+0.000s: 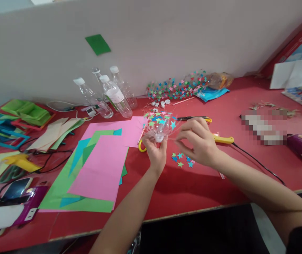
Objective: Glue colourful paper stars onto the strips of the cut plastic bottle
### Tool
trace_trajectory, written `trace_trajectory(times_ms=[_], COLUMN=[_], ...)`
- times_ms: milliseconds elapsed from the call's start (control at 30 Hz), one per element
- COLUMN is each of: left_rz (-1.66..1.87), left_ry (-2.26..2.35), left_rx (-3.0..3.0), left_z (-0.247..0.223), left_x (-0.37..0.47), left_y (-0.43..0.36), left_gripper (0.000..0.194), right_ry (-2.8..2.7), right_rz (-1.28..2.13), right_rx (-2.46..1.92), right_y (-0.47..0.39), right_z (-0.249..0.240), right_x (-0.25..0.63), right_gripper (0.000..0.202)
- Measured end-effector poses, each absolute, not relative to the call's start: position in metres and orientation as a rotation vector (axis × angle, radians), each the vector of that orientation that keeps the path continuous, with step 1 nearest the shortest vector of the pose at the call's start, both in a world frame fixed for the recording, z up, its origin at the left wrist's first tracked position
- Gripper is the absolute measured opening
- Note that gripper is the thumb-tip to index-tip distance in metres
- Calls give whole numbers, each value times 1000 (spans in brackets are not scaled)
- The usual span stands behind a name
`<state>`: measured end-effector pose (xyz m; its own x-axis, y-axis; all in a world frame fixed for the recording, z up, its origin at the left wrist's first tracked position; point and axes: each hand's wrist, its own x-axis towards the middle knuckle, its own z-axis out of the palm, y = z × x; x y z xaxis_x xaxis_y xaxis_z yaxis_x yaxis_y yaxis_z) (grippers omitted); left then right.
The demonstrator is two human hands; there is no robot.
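The left hand (156, 155) grips the neck of a star-decorated clear plastic bottle top (160, 126) above mid-desk (188, 190), neck toward the front edge, while the right hand (198, 144), fingers curled, sits just right, any hold undeterminable.

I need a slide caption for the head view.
Left hand holds star-decorated clear plastic; right hand beside it.
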<state>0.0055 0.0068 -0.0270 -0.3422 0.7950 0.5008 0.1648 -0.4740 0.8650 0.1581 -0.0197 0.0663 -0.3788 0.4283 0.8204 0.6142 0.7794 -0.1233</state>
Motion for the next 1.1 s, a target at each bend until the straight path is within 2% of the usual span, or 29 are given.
trace_trajectory(times_ms=[133, 467, 700, 933, 1100], left_rz=[1899, 1760, 1718, 1706, 1674], left_ry=[1245, 1134, 1175, 1172, 1137], left_rx=[1443, 1407, 1456, 1485, 1377], left_z=[-28, -35, -33, -33, -32], left_x=[6, 13, 15, 14, 16], left_y=[6, -3, -6, -5, -3], left_gripper=[43, 44, 44, 49, 53], right_ry=[-1957, -1910, -1955, -1997, -1960], right_rz=[-203, -372, -426, -392, -371], right_rx=[-710, -829, -823, -895, -872], right_y=[-25, -13, -13, -14, -14], right_z=[62, 46, 47, 50, 48], right_x=[168, 187, 188, 188, 188], right_gripper=[9, 31, 29, 17, 20])
